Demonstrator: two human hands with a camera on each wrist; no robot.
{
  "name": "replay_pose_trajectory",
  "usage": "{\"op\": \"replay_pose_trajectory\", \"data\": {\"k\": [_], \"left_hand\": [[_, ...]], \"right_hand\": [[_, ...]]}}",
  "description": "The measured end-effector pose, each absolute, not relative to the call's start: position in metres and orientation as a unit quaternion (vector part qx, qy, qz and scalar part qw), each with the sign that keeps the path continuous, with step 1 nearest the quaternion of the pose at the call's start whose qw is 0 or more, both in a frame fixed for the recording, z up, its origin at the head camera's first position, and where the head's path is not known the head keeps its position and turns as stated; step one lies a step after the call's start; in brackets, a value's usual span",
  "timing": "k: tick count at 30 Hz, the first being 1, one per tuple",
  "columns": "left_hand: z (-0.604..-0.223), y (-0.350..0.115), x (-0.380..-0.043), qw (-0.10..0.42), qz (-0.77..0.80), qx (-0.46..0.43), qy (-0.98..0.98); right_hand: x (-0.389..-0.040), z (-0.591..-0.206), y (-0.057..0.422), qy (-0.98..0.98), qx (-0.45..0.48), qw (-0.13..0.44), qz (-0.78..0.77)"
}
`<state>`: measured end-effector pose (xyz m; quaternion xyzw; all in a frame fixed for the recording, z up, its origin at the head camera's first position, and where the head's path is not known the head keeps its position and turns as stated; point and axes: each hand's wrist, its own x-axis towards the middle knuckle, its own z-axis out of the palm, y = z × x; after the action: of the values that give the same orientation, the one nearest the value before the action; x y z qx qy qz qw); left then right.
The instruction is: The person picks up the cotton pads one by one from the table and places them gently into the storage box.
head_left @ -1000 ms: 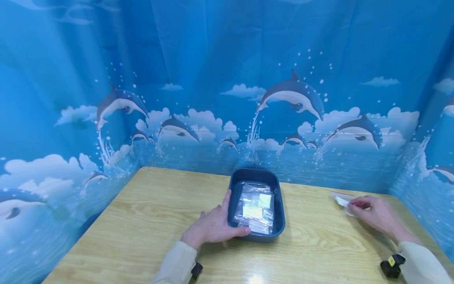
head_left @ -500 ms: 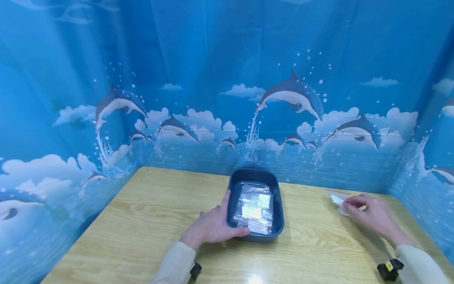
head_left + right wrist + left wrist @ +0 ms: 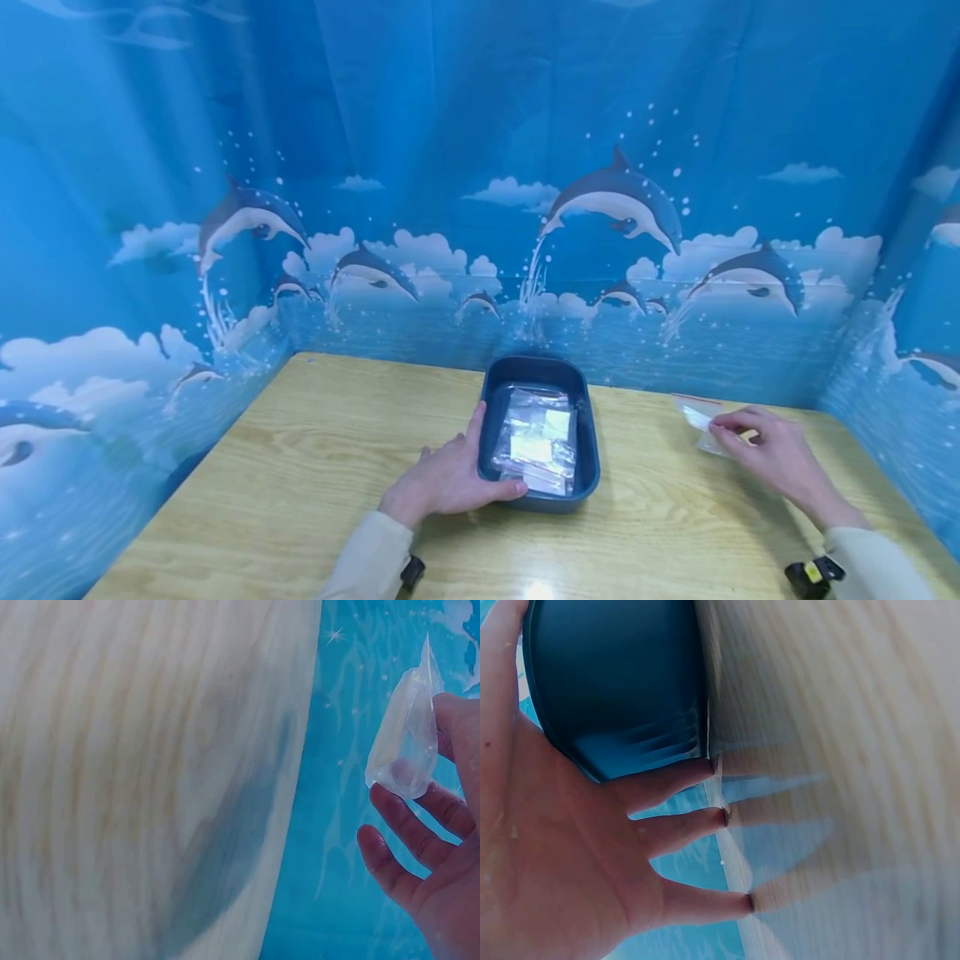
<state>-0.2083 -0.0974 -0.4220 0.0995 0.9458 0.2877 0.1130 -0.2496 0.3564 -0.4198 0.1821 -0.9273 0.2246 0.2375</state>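
A dark blue plastic bin (image 3: 588, 483) stands on the table, holding several clear zip bags (image 3: 538, 442) with white labels or contents. My left hand (image 3: 442, 482) rests against its near left corner, thumb along the front rim and index finger along the left side. In the left wrist view, the other fingers (image 3: 697, 900) are straight and spread, their tips down at the tabletop. To the right of the bin, my right hand (image 3: 772, 454) pinches a small clear zip bag (image 3: 405, 731) between thumb and fingers, above the table. A red line marks the bag's top; something white shows inside.
The light wooden table (image 3: 300, 467) has its far edge against a blue curtain (image 3: 465, 167) printed with dolphins and clouds. Further curtain hangs along the left and right sides.
My right hand has moved a little to the left with the zip bag, toward the bin. The left hand and the bin have stayed in place.
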Motion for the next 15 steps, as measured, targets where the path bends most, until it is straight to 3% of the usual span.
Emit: {"op": "replay_pose_trajectory", "data": {"k": [15], "left_hand": [[-0.422, -0.097, -0.208, 0.116, 0.286, 0.097, 0.946]], "right_hand": [[-0.243, -0.411, 0.327, -0.910, 0.207, 0.277, 0.231]]}}
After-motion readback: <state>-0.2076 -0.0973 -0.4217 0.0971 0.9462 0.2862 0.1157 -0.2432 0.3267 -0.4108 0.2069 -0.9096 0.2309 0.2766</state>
